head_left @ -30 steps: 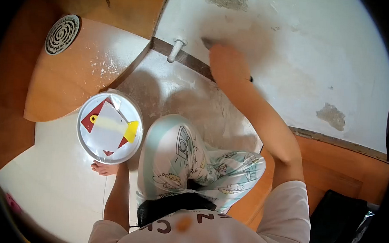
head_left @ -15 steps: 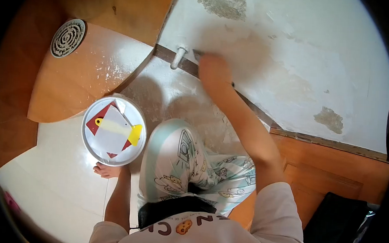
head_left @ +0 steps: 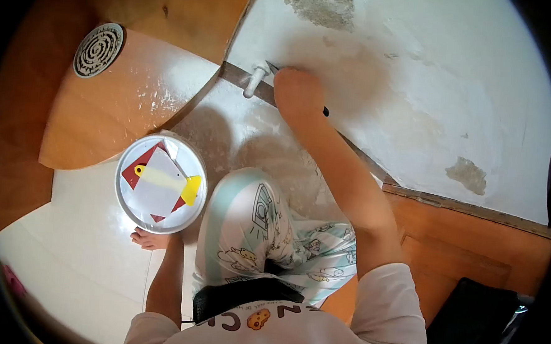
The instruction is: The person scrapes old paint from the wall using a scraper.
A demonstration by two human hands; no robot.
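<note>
My right hand (head_left: 299, 93) is closed around a putty knife (head_left: 272, 67) at the foot of the white wall (head_left: 411, 73). The blade tip meets the wall beside a white pipe stub (head_left: 254, 82), and a black handle end shows behind my wrist. My left forearm (head_left: 166, 275) reaches up to a white bucket (head_left: 120, 192). The bucket hides most or all of my left hand; whether the digits below its rim are fingers or toes is unclear. On the bucket lie a white sheet (head_left: 156, 181), a yellow plastic piece (head_left: 191, 190) and a dark red piece (head_left: 140, 167).
Bare grey patches (head_left: 321, 5) (head_left: 467, 174) mark the wall. A curved wooden panel (head_left: 123, 102) with white specks and a round grille (head_left: 98, 50) is at upper left. A wooden door panel (head_left: 458, 244) and a black bag (head_left: 476, 319) lie at right. Pale tiles (head_left: 78, 242) cover the floor.
My right hand has shifted slightly left and the putty knife's blade has come closer to the pipe stub. The bucket and my left arm have barely moved.
</note>
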